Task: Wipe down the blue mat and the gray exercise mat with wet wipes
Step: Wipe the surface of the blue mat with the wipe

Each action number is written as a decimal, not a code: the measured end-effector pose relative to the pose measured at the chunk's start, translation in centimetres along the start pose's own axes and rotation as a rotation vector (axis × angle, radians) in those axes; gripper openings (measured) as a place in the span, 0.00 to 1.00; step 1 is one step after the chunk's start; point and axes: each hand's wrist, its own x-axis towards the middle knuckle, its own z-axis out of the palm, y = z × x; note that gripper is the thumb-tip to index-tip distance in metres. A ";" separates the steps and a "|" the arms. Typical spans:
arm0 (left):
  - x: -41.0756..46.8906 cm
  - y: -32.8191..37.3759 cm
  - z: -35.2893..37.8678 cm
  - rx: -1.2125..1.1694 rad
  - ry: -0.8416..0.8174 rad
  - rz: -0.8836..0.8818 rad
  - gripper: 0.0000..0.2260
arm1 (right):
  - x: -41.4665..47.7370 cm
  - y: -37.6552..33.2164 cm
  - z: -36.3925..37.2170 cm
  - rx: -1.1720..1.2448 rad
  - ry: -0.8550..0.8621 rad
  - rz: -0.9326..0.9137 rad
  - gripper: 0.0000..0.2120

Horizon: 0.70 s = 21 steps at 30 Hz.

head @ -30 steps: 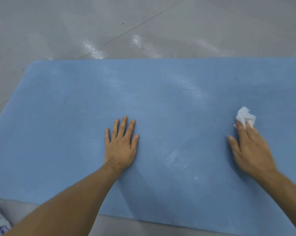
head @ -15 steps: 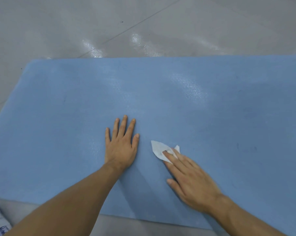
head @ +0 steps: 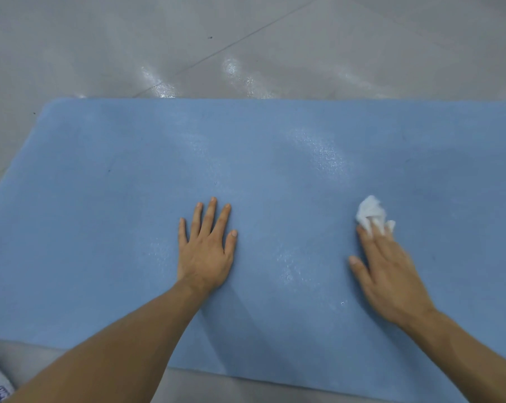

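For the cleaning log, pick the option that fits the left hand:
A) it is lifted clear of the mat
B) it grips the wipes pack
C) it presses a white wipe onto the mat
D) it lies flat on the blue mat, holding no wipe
D: the left hand lies palm down with straight fingers on the blue mat, while the white wipe is at the right hand.

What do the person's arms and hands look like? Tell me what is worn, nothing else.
The left hand and right hand are bare: no gloves, rings or watch visible. The left forearm and right forearm are bare too, with no sleeve in view. Nails look short.
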 end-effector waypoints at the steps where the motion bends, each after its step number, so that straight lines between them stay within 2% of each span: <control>1: 0.0 0.0 -0.1 -0.002 0.001 -0.001 0.30 | -0.7 -1.7 0.5 0.016 -0.040 -0.141 0.36; 3: 0.0 0.1 -0.1 0.002 -0.007 -0.004 0.30 | -2.6 -5.4 2.0 -0.009 -0.148 -0.417 0.37; 5: 0.0 0.2 -0.2 0.003 0.000 -0.006 0.30 | -4.9 -8.5 4.1 -0.093 -0.174 -0.574 0.37; 7: -0.1 0.2 -0.2 0.010 0.008 -0.005 0.30 | -6.4 -10.1 5.7 -0.186 -0.142 -0.666 0.33; 10: -0.1 0.1 -0.2 0.017 0.007 -0.006 0.30 | -5.9 -9.7 5.8 -0.242 -0.087 -0.688 0.30; 12: -0.1 0.1 -0.2 0.010 0.002 -0.009 0.30 | -4.2 -7.3 5.1 -0.202 -0.042 -0.572 0.30; 18: -0.1 0.2 -0.2 -0.001 0.001 -0.005 0.29 | 1.9 3.3 -0.3 -0.112 0.051 0.056 0.32; 21: -0.1 0.1 -0.2 0.004 -0.002 0.000 0.29 | 3.0 5.5 -2.0 -0.102 0.051 0.195 0.36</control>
